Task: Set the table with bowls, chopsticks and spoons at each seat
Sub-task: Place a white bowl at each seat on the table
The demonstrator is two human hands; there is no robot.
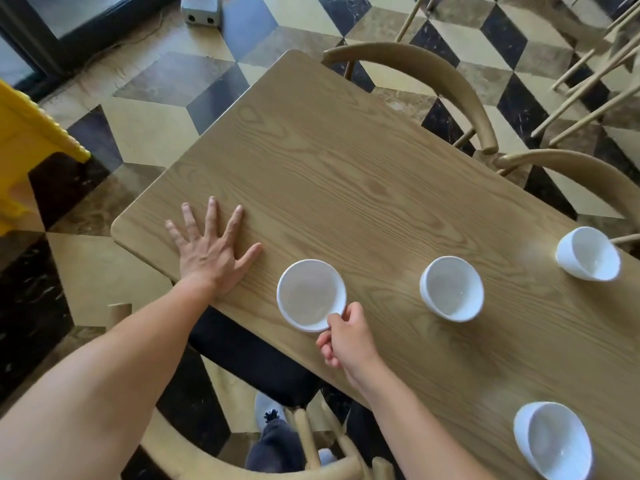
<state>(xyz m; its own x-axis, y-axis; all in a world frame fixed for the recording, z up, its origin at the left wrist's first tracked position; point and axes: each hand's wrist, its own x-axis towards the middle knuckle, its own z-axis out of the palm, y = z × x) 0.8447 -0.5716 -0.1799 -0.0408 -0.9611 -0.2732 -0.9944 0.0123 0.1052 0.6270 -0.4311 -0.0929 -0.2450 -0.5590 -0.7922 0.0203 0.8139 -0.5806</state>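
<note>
Near the table's (346, 161) front edge, the right hand (349, 336) pinched the rim of a white bowl (310, 294) w/ thumb & fingers; the left hand (209, 252) lay spread flat beside it. Risk: bowl sat close to the edge, so a careless tug could tip it off.
</note>
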